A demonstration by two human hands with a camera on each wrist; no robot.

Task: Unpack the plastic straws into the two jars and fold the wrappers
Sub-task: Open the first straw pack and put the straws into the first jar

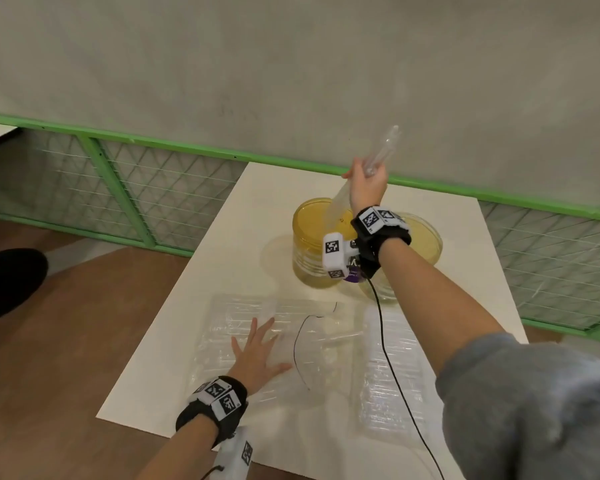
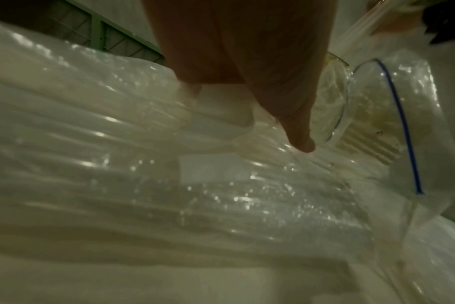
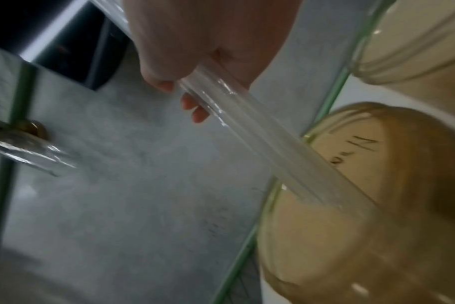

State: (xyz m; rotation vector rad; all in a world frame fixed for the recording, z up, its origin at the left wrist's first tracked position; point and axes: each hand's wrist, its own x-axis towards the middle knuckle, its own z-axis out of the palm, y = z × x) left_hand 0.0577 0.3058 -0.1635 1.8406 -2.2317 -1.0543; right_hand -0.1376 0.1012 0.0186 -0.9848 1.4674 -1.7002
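My right hand (image 1: 367, 184) is raised over the two yellow jars and grips a bundle of clear straws (image 1: 378, 157) near its middle. The bundle's lower end (image 3: 273, 156) points down into the left jar (image 1: 310, 237). The right jar (image 1: 425, 242) stands beside it, partly hidden by my wrist. My left hand (image 1: 257, 351) lies flat with spread fingers (image 2: 296, 131) on a clear pack of straws (image 1: 229, 327) at the table's near left. Another clear pack (image 1: 388, 368) lies at the near right. An opened clear wrapper with a blue seal line (image 2: 403, 127) lies between them.
The white table (image 1: 222, 244) stands against a green wire-mesh rail (image 1: 118, 174) and a grey wall. Wooden floor lies to the left, with a black shoe (image 1: 11, 282) on it. A black cable (image 1: 392, 368) trails from my right wrist across the packs.
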